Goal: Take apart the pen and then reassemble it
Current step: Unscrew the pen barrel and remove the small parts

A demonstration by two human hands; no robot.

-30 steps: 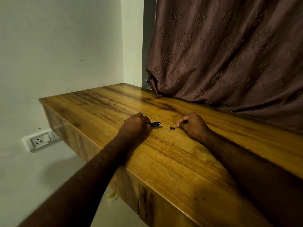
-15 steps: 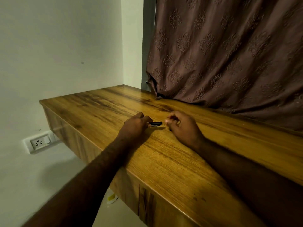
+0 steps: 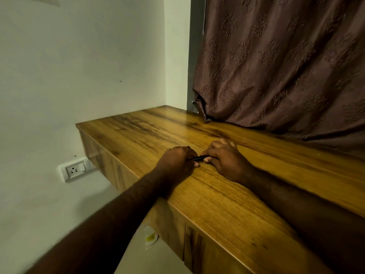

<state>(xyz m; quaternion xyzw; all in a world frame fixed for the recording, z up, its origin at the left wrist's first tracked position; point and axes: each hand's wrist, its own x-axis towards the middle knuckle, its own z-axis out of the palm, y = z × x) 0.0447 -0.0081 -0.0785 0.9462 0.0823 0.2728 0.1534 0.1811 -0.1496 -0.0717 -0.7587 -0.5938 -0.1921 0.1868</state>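
Observation:
A thin black pen (image 3: 197, 158) spans the small gap between my two hands, just above the wooden desk (image 3: 217, 194). My left hand (image 3: 175, 160) is closed around its left end, and most of that end is hidden in my fist. My right hand (image 3: 225, 159) pinches the right end between thumb and fingers. Both hands rest on the desk top. The small black piece that lay on the desk is hidden or in my right hand; I cannot tell which.
A brown patterned curtain (image 3: 286, 66) hangs onto the back of the desk at the right. The desk's left edge drops to a white wall with a power socket (image 3: 74, 170). A small plastic container (image 3: 150, 236) lies on the floor below.
My right hand moved left from the loose black piece and closed on the pen's right end. The hands now meet on the pen. The view has tilted and shifted.

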